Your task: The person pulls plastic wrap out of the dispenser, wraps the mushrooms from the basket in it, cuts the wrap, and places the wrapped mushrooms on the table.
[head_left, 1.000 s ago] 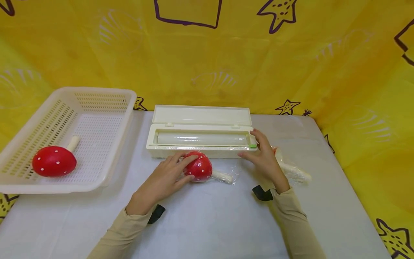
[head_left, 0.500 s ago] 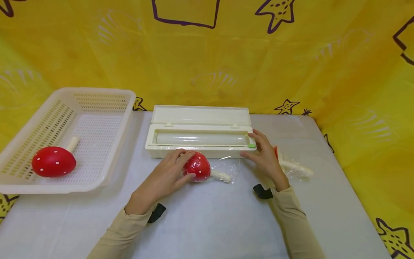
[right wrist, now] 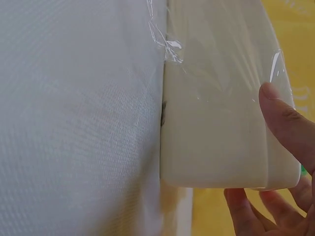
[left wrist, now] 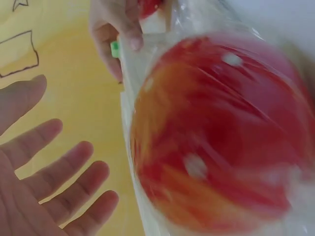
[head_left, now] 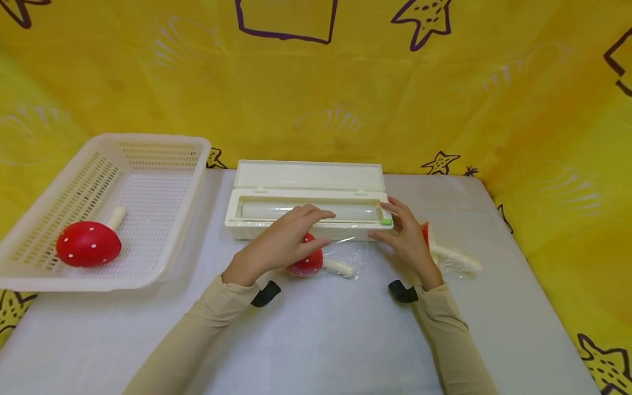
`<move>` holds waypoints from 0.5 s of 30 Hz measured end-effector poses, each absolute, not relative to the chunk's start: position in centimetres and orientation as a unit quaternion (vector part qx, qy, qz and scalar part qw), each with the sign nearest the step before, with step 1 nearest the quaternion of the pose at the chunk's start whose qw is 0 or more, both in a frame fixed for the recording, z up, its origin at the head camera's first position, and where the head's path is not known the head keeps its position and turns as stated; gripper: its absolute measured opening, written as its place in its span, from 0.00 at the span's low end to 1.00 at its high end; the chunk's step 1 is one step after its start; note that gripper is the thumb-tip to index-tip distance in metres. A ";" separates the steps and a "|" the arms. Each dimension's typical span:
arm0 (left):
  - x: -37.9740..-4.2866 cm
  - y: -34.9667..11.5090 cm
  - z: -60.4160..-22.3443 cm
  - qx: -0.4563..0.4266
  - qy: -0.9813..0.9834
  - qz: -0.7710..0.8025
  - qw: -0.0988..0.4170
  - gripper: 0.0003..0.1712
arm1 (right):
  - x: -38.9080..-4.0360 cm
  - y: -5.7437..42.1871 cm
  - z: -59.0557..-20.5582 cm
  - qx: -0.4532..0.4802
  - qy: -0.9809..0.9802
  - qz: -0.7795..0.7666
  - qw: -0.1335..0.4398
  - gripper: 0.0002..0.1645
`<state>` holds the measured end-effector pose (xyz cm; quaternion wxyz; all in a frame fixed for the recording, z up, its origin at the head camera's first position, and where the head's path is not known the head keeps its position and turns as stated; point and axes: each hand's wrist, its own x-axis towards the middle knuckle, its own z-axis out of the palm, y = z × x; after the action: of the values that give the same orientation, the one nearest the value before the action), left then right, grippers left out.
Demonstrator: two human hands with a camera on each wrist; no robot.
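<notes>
Spread and raised, my left hand hovers over a red toy mushroom with white dots, covering part of its cap in the head view. In the left wrist view its fingers are apart from the cap. Clear cling film lies over this mushroom and runs back to the cling film dispenser. The dispenser is a long cream box with its lid raised and a film roll inside. My right hand grips the box's right end, thumb on the front face, fingers round the end, beside a green cutter slider.
At left stands a white plastic basket with an unwrapped red mushroom in it. Right of my right hand lies a film-wrapped mushroom. A yellow patterned cloth hangs behind the white-covered table.
My left hand has let go of the mushroom's cap and moved up and to the right over it. My right hand stays at the dispenser's end.
</notes>
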<state>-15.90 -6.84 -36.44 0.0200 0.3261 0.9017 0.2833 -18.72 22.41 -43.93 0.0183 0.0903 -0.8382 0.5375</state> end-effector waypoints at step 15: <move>-18.9 -1.2 -36.7 0.336 0.884 0.321 0.055 0.26 | -18.9 22.6 -44.2 0.092 -0.850 0.519 0.015 0.55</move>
<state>-18.92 -1.24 -36.67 0.0545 0.3356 0.8839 0.3210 -18.85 22.56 -44.23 0.0146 0.0920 -0.8498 0.5189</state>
